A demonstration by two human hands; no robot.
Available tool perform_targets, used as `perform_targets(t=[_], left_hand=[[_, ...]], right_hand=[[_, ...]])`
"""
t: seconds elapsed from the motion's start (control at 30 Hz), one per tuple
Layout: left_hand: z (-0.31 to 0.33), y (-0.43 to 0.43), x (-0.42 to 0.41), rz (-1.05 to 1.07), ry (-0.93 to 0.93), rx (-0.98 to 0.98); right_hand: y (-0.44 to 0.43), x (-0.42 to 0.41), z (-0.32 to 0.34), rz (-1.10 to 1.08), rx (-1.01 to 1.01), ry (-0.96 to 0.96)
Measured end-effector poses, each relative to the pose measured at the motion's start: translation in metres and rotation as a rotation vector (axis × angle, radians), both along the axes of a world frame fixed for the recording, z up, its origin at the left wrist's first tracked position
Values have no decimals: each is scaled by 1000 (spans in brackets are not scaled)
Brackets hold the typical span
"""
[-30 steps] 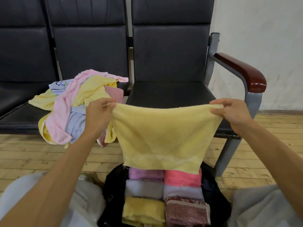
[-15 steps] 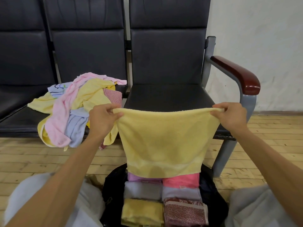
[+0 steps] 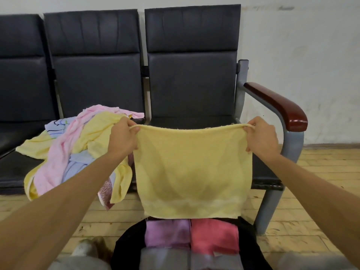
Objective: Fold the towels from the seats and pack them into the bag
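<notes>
A yellow towel [image 3: 191, 172] hangs spread out in front of the right seat [image 3: 192, 119]. My left hand [image 3: 122, 138] pinches its top left corner and my right hand [image 3: 262, 137] pinches its top right corner. Its lower edge hangs just above the open black bag [image 3: 124, 248] on the floor. Inside the bag lie folded towels, among them a purple one [image 3: 167, 232] and a pink-red one [image 3: 214, 235], with grey ones below. A loose pile of towels [image 3: 74, 151] in pink, yellow and light blue lies on the middle seat, partly behind my left arm.
A row of dark padded seats stands against a white wall. The right seat has a grey metal frame with a dark red armrest [image 3: 280, 106]. The floor [image 3: 321, 201] is worn wooden boards. My knees in grey cloth show at the bottom corners.
Both hands have lifted the yellow towel higher and moved it forward toward the seat. The view has tilted up, so less of the bag shows.
</notes>
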State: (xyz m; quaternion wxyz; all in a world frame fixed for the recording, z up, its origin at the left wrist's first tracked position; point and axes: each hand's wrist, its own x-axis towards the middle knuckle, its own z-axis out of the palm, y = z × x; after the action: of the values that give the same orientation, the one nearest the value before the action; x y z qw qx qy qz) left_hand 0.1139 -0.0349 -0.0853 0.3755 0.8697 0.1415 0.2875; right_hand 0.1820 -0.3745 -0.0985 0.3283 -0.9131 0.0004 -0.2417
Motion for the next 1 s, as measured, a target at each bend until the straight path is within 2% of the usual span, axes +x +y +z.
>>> perform_targets(t=[0.1, 0.17, 0.33, 0.47, 0.6, 0.67, 0.77, 0.87, 1.0], left_hand=[[-2, -1, 29, -32, 61, -226], [-8, 0, 49, -25, 72, -290], [-16, 9, 103, -64, -19, -463], [-15, 17, 128, -47, -86, -354], [-18, 20, 123, 9, -131, -171], [-20, 18, 111, -2, -150, -153], [-32, 10, 81, -66, -102, -210], [-51, -2, 43, -142, 45, -347], [-84, -11, 7, -216, 252, -274]], right_hand=[[6, 26, -3, -2, -53, 25], [10, 44, -6, -12, -98, 7], [20, 92, -6, 34, 12, -47], [21, 125, 1, 70, 135, -142], [16, 121, 1, 94, 101, -191], [12, 109, -5, 113, 58, -182], [3, 86, -15, 144, 15, -104], [-10, 55, -24, 258, 15, 61], [-25, 19, -33, 407, -395, 290]])
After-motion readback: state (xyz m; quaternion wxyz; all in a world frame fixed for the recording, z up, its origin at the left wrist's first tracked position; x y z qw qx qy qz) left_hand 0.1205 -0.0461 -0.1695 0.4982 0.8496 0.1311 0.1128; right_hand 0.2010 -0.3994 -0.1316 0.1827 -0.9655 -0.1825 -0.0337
